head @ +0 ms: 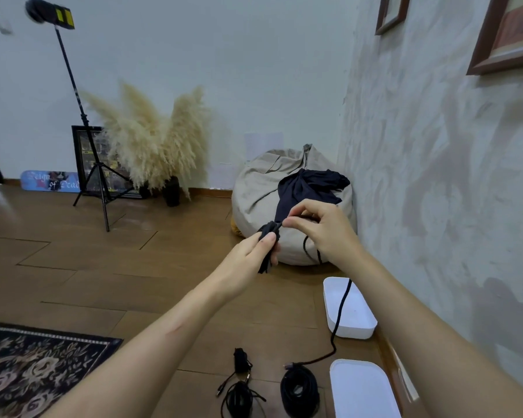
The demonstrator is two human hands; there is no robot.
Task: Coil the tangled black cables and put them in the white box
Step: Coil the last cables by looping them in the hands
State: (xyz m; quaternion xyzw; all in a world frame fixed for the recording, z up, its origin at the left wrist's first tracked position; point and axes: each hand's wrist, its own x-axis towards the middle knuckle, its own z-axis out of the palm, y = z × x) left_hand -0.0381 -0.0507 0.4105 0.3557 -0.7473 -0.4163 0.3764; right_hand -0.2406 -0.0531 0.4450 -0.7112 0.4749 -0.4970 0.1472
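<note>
My left hand [254, 254] grips a small bundle of coiled black cable [269, 233] held up in front of me. My right hand [320, 227] pinches the strand of the same cable right beside the bundle. From there the loose black cable [341, 309] hangs down across the open white box [349, 309] and ends on the floor. Three more black cables lie on the floor below: a large coil [299, 390], a looser coil [239, 399] and a small bundle [240, 360].
A white lid [363, 390] lies near the wall at the bottom right. A beige beanbag [260, 188] with dark cloth on it sits in the corner. Further left stand pampas grass [151, 140] in a dark vase and a light stand [97, 176]. A patterned rug [34, 372] covers the lower left.
</note>
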